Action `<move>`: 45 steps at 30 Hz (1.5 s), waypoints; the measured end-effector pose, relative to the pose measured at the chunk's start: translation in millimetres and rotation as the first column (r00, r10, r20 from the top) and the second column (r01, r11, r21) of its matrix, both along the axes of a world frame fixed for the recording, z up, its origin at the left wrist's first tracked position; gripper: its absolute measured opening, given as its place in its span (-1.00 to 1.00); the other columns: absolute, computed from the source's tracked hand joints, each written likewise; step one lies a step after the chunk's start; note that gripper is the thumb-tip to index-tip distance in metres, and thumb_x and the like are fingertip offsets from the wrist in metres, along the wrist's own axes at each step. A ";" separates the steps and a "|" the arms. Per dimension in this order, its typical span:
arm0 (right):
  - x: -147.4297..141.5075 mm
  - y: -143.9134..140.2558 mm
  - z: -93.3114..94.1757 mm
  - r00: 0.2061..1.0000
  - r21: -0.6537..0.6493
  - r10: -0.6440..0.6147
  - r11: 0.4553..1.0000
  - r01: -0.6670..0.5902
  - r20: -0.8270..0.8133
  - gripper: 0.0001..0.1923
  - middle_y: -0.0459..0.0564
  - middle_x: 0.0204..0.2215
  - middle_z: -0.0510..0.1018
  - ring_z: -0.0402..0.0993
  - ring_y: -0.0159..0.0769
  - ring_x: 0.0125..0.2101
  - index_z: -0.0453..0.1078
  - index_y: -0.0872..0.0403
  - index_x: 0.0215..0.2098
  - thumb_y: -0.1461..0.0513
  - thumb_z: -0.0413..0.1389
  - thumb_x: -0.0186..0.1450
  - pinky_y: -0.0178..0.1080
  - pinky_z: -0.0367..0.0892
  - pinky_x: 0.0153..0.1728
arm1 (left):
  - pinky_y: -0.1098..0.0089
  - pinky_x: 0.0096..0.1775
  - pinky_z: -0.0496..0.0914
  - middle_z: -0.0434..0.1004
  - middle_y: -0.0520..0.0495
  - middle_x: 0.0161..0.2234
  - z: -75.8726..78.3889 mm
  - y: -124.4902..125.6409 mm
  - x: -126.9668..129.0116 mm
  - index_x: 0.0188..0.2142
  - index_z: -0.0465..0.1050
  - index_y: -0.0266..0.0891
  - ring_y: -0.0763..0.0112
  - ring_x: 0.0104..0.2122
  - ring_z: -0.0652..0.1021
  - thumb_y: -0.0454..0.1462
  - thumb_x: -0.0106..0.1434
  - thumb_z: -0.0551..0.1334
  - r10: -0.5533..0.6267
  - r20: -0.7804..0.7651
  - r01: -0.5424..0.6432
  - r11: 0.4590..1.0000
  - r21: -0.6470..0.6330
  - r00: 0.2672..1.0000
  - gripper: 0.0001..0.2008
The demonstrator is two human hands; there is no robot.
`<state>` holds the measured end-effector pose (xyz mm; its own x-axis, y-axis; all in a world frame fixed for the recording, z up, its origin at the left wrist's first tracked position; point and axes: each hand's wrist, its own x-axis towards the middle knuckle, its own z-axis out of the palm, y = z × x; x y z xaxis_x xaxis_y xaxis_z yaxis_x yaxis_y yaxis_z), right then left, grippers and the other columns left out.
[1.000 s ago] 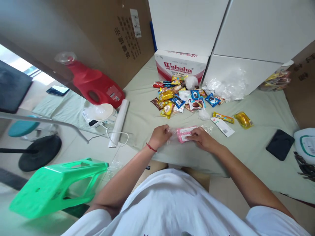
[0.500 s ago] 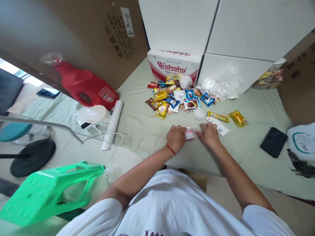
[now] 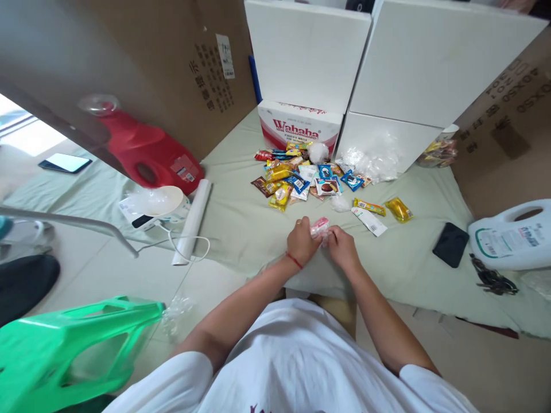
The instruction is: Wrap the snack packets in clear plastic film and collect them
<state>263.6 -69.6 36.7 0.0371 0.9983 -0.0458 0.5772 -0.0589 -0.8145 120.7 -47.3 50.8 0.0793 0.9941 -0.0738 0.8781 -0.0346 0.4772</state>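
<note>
My left hand [image 3: 303, 238], with a red string at the wrist, is closed around the left side of a small pink packet in clear plastic [image 3: 319, 228]. At the packet's lower right edge, my right hand [image 3: 341, 245] pinches the clear plastic. Both hands are close together just above the green cloth, near its front edge. Beyond them lies a pile of wrapped snacks [image 3: 297, 179]. To the right of the pile are a white card [image 3: 369, 221], a yellow snack stick [image 3: 369, 207] and a yellow packet [image 3: 399, 210].
A Wahaba carton [image 3: 299, 129] and white boxes [image 3: 396, 63] stand behind the pile. On the left are a red jug [image 3: 150, 149], a white roll [image 3: 193, 223] and a green stool [image 3: 64, 338]. A black wallet-like item [image 3: 450, 245] and a white jug [image 3: 512, 235] lie right.
My right hand has come in toward my left and now pinches the plastic. The pink packet is tilted up off the cloth. The whole view has shifted slightly.
</note>
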 end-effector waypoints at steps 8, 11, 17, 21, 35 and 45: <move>-0.8 -47.4 -16.7 0.299 -0.360 -0.399 0.916 0.180 -0.867 -0.61 -0.15 -0.47 0.57 0.48 -0.35 -0.42 0.49 0.04 -0.39 -0.01 0.47 0.03 -0.33 0.42 -0.37 | -0.04 0.07 0.37 0.38 -0.26 -0.09 -29.8 -55.2 25.6 -0.11 0.28 -0.22 0.00 0.00 0.41 -0.34 0.08 0.20 -0.611 0.306 0.445 0.765 0.466 0.730 -0.66; 15.0 -52.2 -7.7 0.364 -0.293 -0.349 0.935 0.200 -0.864 -0.62 -0.11 -0.30 0.65 0.55 -0.31 -0.30 0.55 0.02 -0.26 0.06 0.48 0.04 -0.30 0.47 -0.24 | -0.11 0.17 0.33 0.33 -0.30 0.10 -36.5 -58.4 22.9 0.13 0.17 -0.21 -0.03 0.15 0.37 -0.34 0.03 0.19 -0.655 0.498 0.408 0.750 0.521 0.568 -0.39; 45.4 -46.4 9.0 0.626 -0.120 -0.171 0.985 0.124 -0.761 -0.44 0.02 0.02 0.63 0.55 -0.12 0.00 0.50 -0.01 0.08 -0.01 0.40 0.17 -0.09 0.46 0.07 | -0.15 0.35 0.17 0.05 -0.32 0.41 -15.5 -34.1 32.2 0.43 -0.14 -0.14 -0.07 0.42 0.13 -0.36 0.12 0.19 -0.780 0.540 0.621 0.601 0.504 0.316 -0.08; 82.4 -23.8 19.9 0.727 -0.084 -0.185 0.981 0.173 -0.662 -0.42 0.05 0.08 0.60 0.54 -0.10 0.03 0.48 -0.02 0.17 0.02 0.37 0.22 -0.04 0.45 0.10 | -0.20 0.36 0.14 -0.04 -0.29 0.47 6.2 -15.9 41.1 0.48 -0.24 -0.09 -0.10 0.47 0.04 -0.26 0.23 0.19 -0.766 0.563 0.623 0.611 0.489 0.310 -0.09; 238.0 137.3 11.1 0.724 0.264 -0.430 0.730 0.630 -0.539 -0.88 -0.10 -0.39 0.58 0.56 -0.35 -0.33 0.54 0.07 -0.28 0.22 0.22 0.22 -0.10 0.53 -0.06 | -0.12 0.18 0.35 0.43 -0.37 0.21 -34.3 43.7 34.3 0.16 0.40 -0.24 -0.06 0.23 0.40 -0.18 0.35 0.27 -0.696 0.149 0.605 0.695 0.388 0.703 -0.58; 280.9 -6.4 27.0 0.928 0.206 -0.015 0.976 -0.067 0.371 -0.43 0.10 0.19 0.44 0.36 0.02 0.19 0.38 -0.08 0.27 0.10 0.24 0.31 0.14 0.32 0.19 | -0.08 0.33 0.13 0.43 -0.12 0.29 -49.6 30.6 107.9 0.27 0.39 0.02 0.05 0.34 0.30 -0.32 0.39 0.18 -0.870 0.036 0.743 0.440 0.504 0.491 -0.52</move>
<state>544.6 -76.0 63.7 -0.0152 0.9840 0.1778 0.8376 0.1096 -0.5352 228.6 -16.7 1.2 0.8115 0.3848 0.4397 0.1888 -0.8849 0.4259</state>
